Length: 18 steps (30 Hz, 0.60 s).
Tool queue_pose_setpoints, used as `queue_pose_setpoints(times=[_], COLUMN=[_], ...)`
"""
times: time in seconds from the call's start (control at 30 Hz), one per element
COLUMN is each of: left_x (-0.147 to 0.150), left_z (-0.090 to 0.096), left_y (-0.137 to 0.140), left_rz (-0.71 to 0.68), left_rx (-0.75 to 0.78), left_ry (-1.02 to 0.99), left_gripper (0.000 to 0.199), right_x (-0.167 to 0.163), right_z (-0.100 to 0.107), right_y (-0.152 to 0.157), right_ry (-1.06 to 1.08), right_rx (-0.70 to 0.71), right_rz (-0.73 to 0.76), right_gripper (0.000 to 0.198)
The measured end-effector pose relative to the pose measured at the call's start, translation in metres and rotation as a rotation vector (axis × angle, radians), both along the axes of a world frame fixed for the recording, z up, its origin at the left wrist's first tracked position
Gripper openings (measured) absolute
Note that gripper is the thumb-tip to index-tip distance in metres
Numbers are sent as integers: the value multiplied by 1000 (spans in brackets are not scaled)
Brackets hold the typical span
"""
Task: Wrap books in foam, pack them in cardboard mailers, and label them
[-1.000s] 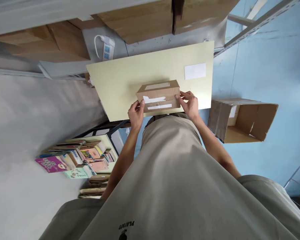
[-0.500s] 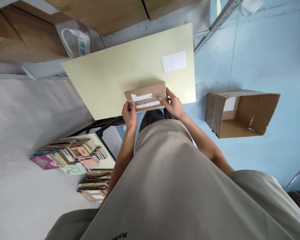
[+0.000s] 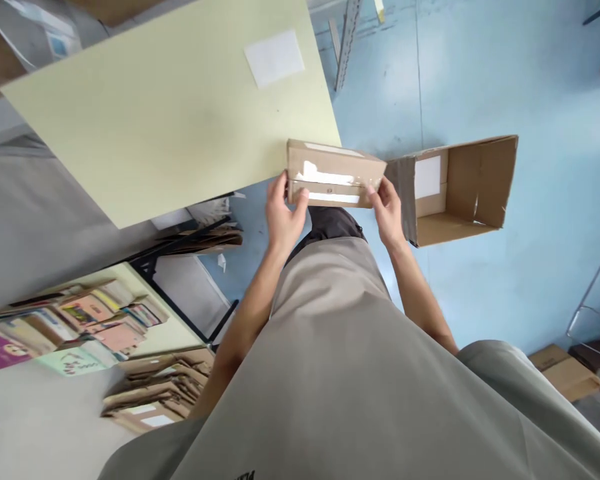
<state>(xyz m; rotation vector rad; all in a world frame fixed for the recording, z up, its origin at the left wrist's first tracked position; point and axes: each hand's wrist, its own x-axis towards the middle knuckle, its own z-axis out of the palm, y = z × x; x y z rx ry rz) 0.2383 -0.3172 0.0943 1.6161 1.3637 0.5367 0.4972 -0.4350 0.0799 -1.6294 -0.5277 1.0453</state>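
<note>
Between my two hands is a small brown cardboard box [image 3: 333, 175] with white strips along its near face. My left hand [image 3: 285, 213] grips its left end, the thumb on the near face. At the other end my right hand [image 3: 387, 207] is closed on the corner, its thumb also on the front. The box is held by the near right corner of the pale yellow tabletop [image 3: 180, 113], partly past its edge. Just right of it, a larger open cardboard carton [image 3: 475, 187] shows its inside, with a white sheet on one wall.
A white paper [image 3: 275, 59] lies on the tabletop. Books [image 3: 95, 313] cover a lower surface at left, beside flattened cardboard [image 3: 155, 390]. A metal post [image 3: 347, 43] stands behind the table on the blue floor [image 3: 480, 80]. A power strip [image 3: 57, 40] is at upper left.
My hands have carried the small box rightward from over the tabletop towards the open carton. The view has also shifted to the right.
</note>
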Motion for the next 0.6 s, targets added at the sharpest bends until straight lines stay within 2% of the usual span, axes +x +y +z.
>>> queue_pose_setpoints(times=[0.17,0.27,0.33,0.47,0.6], left_x=[85,135,168,247,350], left_z=[4,6,0,-31,-83], left_y=[-71,-97,-108,-120,-130], left_rz=[-285,-463,-558,-690,-847], left_rx=[-19,-79,-130,-200,-242], left_ry=[20,29,42,94,165], left_gripper=[73,71,72,77,76], right_x=[69,108,131,173,221], right_z=[-17,-32,-45,-80,-121], right_y=[-102,-147,-169,-202,-229], right_ry=[-79,-79,-53,-11,79], right_rx=[-155,-273,-343,-466,-519], right_rz=[-283,-425,-516,-708,-887], right_gripper=[59,54,53,46,36])
